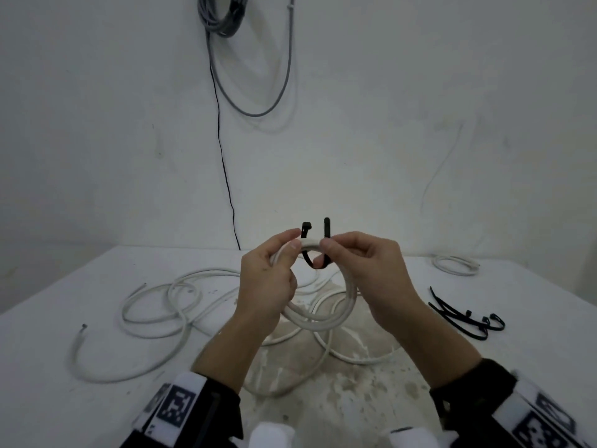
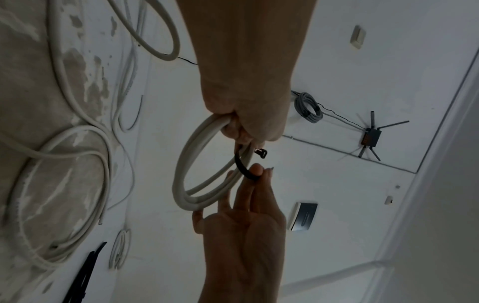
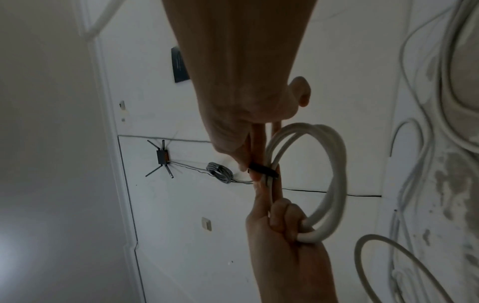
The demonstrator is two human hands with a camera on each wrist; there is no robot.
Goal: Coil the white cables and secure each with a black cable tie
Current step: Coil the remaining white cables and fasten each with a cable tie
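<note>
A coiled white cable [image 1: 336,313] hangs in the air above the table, held up between both hands. My left hand [image 1: 274,273] grips the top of the coil [image 2: 186,164] with curled fingers, thumb and forefinger pinching it. A black cable tie [image 1: 327,236] loops under the coil's top, both ends pointing up. My right hand [image 1: 361,263] pinches the tie's right side between thumb and fingers; the tie [image 3: 263,169] crosses the coil [image 3: 334,174] there. The tie's head end [image 2: 260,152] sticks out free beside the left hand.
Loose white cables [image 1: 155,305] sprawl over the white table [image 1: 64,367], left and under the hands. Several spare black ties [image 1: 465,318] lie at the right. A small tied white coil [image 1: 455,265] lies far right. Grey cable [image 1: 223,14] hangs on the wall.
</note>
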